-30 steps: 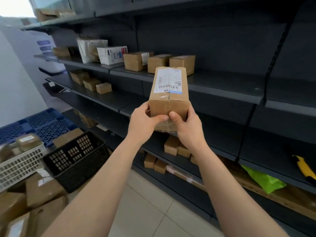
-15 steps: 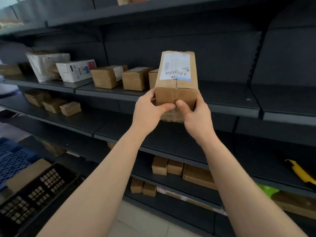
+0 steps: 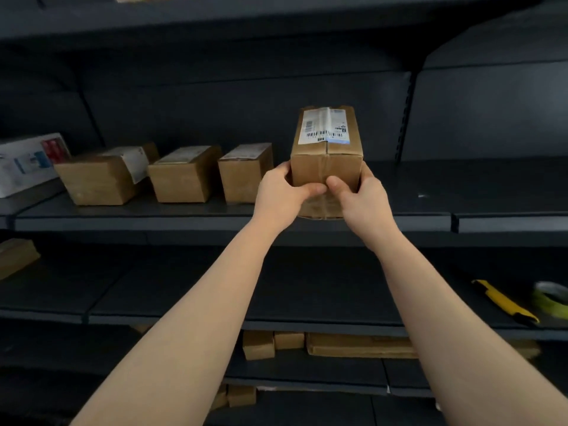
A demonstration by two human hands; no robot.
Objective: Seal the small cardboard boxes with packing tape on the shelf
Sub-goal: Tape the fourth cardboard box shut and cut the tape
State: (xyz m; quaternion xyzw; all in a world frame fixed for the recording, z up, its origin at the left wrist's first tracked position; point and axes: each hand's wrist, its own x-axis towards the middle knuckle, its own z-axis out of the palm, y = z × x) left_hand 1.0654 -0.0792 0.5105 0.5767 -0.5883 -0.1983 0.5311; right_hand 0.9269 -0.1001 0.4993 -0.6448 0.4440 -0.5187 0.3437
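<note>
Gripping the box (image 3: pixel 325 161) from either side, the left hand (image 3: pixel 278 195) and the right hand (image 3: pixel 362 198) are shown curled round its lower near corners. The thumbs are laid across the near face and almost meet at the centre seam, while the other fingers are hidden behind the sides. A two-handed hold of this kind is judged to keep the flaps pressed together and the box level. The box is held upright at the front edge of the shelf (image 3: pixel 184 224); whether its base already touches the shelf cannot be told. A label (image 3: pixel 325 126) is carried on the top face, and a glossy strip, probably tape, is seen running over it and down the seam, so this box is taken to be sealed. Just to the left, three boxes (image 3: pixel 184 176) are lined up on the same shelf, and the held box is presumably being set down as the next in that row. Further left a white package (image 3: pixel 27 162) is seen. On the shelf below, well to the right, a yellow knife (image 3: pixel 504 302) and a tape roll (image 3: pixel 551 298) are kept within reach.
</note>
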